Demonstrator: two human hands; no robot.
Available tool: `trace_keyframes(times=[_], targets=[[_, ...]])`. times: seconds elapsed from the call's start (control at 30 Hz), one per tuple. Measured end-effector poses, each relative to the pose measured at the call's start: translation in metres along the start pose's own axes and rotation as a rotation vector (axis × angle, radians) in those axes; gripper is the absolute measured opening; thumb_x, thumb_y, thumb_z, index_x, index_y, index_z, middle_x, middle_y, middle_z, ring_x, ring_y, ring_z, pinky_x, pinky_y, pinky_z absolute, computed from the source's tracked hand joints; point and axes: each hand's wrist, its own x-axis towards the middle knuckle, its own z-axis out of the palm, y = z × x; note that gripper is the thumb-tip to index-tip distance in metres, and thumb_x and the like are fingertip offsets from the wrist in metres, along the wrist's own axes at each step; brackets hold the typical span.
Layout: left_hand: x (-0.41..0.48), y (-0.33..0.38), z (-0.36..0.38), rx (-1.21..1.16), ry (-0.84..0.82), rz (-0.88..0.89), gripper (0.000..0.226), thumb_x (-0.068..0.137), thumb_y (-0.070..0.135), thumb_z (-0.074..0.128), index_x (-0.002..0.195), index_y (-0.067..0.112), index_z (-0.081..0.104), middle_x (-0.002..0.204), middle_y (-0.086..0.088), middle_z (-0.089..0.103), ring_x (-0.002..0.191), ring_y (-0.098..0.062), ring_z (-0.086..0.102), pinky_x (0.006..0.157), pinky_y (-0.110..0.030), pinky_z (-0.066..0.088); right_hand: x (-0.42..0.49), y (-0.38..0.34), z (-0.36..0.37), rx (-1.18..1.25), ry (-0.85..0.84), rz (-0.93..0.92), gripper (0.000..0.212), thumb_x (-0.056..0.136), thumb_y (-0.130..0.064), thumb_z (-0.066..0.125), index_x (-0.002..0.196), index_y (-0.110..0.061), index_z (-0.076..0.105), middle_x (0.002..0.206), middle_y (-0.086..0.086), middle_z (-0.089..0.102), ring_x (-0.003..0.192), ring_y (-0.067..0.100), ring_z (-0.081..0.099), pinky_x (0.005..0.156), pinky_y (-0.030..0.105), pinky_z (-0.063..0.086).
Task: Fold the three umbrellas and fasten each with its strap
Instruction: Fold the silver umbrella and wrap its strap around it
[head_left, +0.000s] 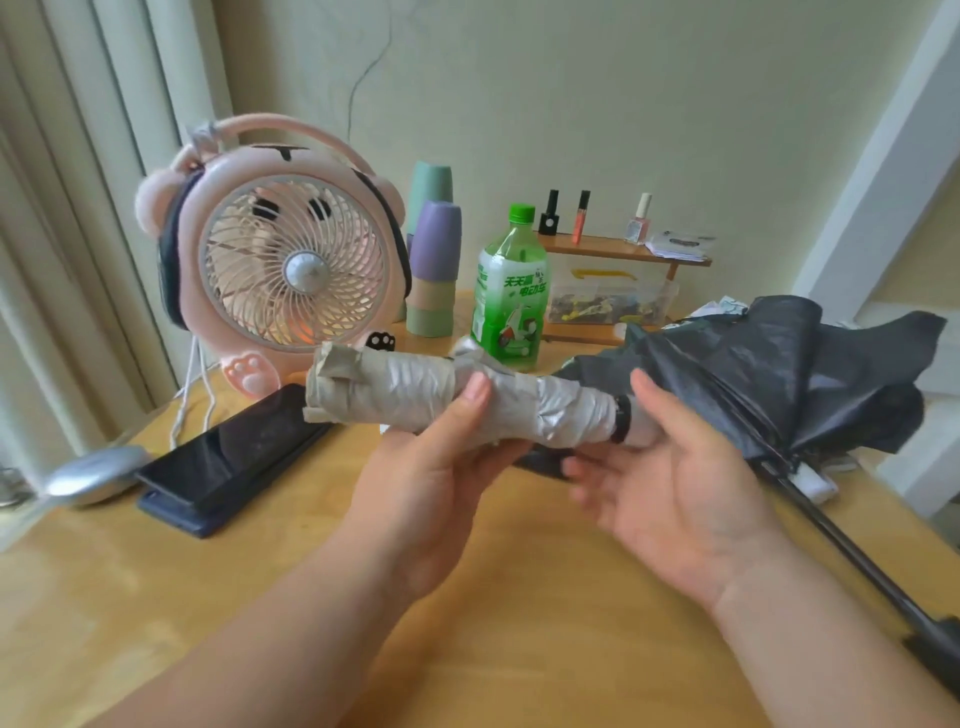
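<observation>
While left hand grips rolled grey umbrella, right hand open beside it; fastening possibly done. Next: fold black umbrella on bench.

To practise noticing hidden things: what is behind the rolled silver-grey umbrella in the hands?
A green plastic bottle stands behind it, with a pink bear-shaped fan further left. The umbrella hides part of the bottle's base and the wooden table there.

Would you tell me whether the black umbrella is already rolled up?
No, the black umbrella lies on the table with its canopy loose.
</observation>
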Motion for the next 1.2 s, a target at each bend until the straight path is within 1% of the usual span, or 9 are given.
trace_keyframes(times=[0.1, 0.17, 0.23, 0.37, 0.63, 0.8, 0.9, 1.0, 1.2], targets=[[0.0, 0.004, -0.002, 0.076, 0.129, 0.011, 0.033, 0.086, 0.03, 0.07, 0.112, 0.011, 0.071, 0.108, -0.012, 0.076, 0.105, -0.027, 0.072, 0.09, -0.042, 0.057, -0.005, -0.008, -0.017, -0.935, 0.028, -0.455, 0.079, 0.063, -0.053, 0.086, 0.132, -0.041, 0.049, 0.114, -0.012, 0.067, 0.094, 0.007, 0.066, 0.075, 0.026, 0.054], [-0.002, 0.003, -0.001, 0.111, 0.157, 0.02, 0.03, 0.083, 0.027, 0.075, 0.107, 0.009, 0.07, 0.097, -0.01, 0.075, 0.094, -0.026, 0.073, 0.082, -0.039, 0.059, -0.008, 0.008, -0.012, -1.413, -0.077, -0.452, 0.064, 0.073, -0.052, 0.08, 0.128, -0.051, 0.046, 0.115, -0.024, 0.063, 0.103, -0.001, 0.062, 0.089, 0.027, 0.052], [-0.001, 0.001, 0.003, 0.079, 0.161, 0.014, 0.031, 0.08, 0.02, 0.083, 0.104, 0.007, 0.068, 0.09, -0.011, 0.072, 0.086, -0.024, 0.071, 0.078, -0.038, 0.058, -0.012, 0.026, 0.007, -1.553, -0.07, -0.412, 0.036, 0.081, -0.044, 0.073, 0.107, -0.044, 0.048, 0.097, -0.021, 0.065, 0.088, 0.002, 0.063, 0.078, 0.029, 0.054], [0.003, 0.003, 0.001, -0.102, 0.121, -0.071, 0.029, 0.074, 0.016, 0.081, 0.092, 0.011, 0.058, 0.074, -0.006, 0.059, 0.065, -0.021, 0.064, 0.07, -0.036, 0.058, -0.017, 0.046, 0.028, -1.193, -0.215, -0.199, 0.01, 0.085, -0.017, 0.065, 0.086, -0.019, 0.055, 0.062, -0.005, 0.061, 0.049, 0.012, 0.052, 0.05, 0.033, 0.045], [0.006, 0.013, -0.01, -0.443, -0.157, -0.173, 0.031, 0.069, 0.015, 0.087, 0.089, 0.013, 0.063, 0.066, -0.001, 0.055, 0.055, -0.015, 0.059, 0.064, -0.033, 0.059, -0.028, 0.033, 0.031, -0.441, -0.621, 0.401, 0.019, 0.078, -0.007, 0.063, 0.068, -0.014, 0.049, 0.054, 0.008, 0.041, 0.038, 0.014, 0.038, 0.037, 0.019, 0.016], [0.011, 0.013, -0.005, -0.313, -0.08, -0.167, 0.022, 0.074, 0.019, 0.08, 0.075, 0.015, 0.058, 0.062, 0.001, 0.047, 0.051, -0.012, 0.051, 0.06, -0.029, 0.055, -0.024, 0.036, 0.027, -0.461, -0.571, 0.318, 0.03, 0.077, -0.021, 0.077, 0.085, -0.006, 0.052, 0.062, 0.01, 0.052, 0.045, 0.017, 0.049, 0.035, 0.02, 0.031], [0.014, 0.006, -0.006, -0.14, 0.098, -0.113, 0.032, 0.077, 0.019, 0.083, 0.084, 0.011, 0.053, 0.065, -0.007, 0.05, 0.057, -0.019, 0.055, 0.063, -0.034, 0.056, -0.021, 0.042, 0.028, -0.667, -0.312, 0.023, 0.042, 0.075, -0.036, 0.085, 0.107, -0.025, 0.06, 0.068, 0.0, 0.064, 0.056, 0.018, 0.057, 0.051, 0.03, 0.046], [0.013, 0.005, -0.004, -0.098, 0.152, -0.133, 0.031, 0.078, 0.024, 0.081, 0.091, 0.009, 0.057, 0.074, -0.01, 0.058, 0.068, -0.024, 0.062, 0.071, -0.039, 0.055, -0.017, 0.046, 0.027, -0.958, -0.143, -0.279, 0.02, 0.089, -0.047, 0.074, 0.09, -0.037, 0.058, 0.058, -0.015, 0.061, 0.051, 0.003, 0.055, 0.055, 0.021, 0.044], [0.023, 0.028, -0.017, -0.312, 0.128, -0.071, 0.018, 0.091, 0.025, 0.065, 0.079, 0.014, 0.056, 0.07, -0.002, 0.053, 0.062, -0.019, 0.057, 0.073, -0.034, 0.049, -0.018, 0.018, 0.012, -0.555, -0.367, 0.262, 0.035, 0.09, -0.044, 0.075, 0.091, -0.013, 0.061, 0.065, 0.015, 0.052, 0.043, 0.021, 0.046, 0.04, 0.026, 0.042]])
